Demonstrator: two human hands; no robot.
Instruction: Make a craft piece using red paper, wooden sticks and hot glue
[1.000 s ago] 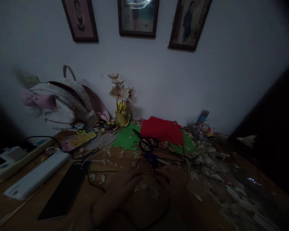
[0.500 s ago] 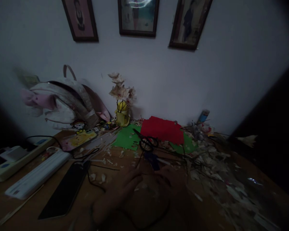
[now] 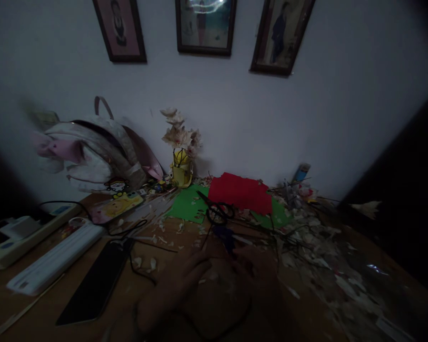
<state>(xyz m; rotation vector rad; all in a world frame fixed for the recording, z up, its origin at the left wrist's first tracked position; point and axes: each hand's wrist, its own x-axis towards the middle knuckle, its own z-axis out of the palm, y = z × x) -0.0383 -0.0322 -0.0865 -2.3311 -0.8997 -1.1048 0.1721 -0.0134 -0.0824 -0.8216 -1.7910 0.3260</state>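
Note:
In the dim foreground my left hand (image 3: 187, 273) has its fingers together, pinching one end of a thin dark strand (image 3: 219, 258). The strand stretches across to my right hand (image 3: 253, 266), whose curled fingers close around the other end; their tips are hard to make out in the dark. Just beyond the fingers lies a dark blue object (image 3: 224, 236) of a kind I cannot make out. Behind it, black-handled scissors (image 3: 217, 209) rest with their blades over green paper (image 3: 187, 204), beside red paper (image 3: 240, 192).
Pale scraps (image 3: 321, 247) cover the table's right side. At left lie a black phone (image 3: 96, 280), a long white case (image 3: 57, 259), a power strip (image 3: 32, 237) and cables. A backpack (image 3: 100, 152) and a yellow pot (image 3: 181, 175) with paper-like flowers (image 3: 178, 133) stand by the wall.
My right hand has shifted slightly, its fingers moving a little up and to the right. My left hand stays almost in place, and the things on the table have not moved.

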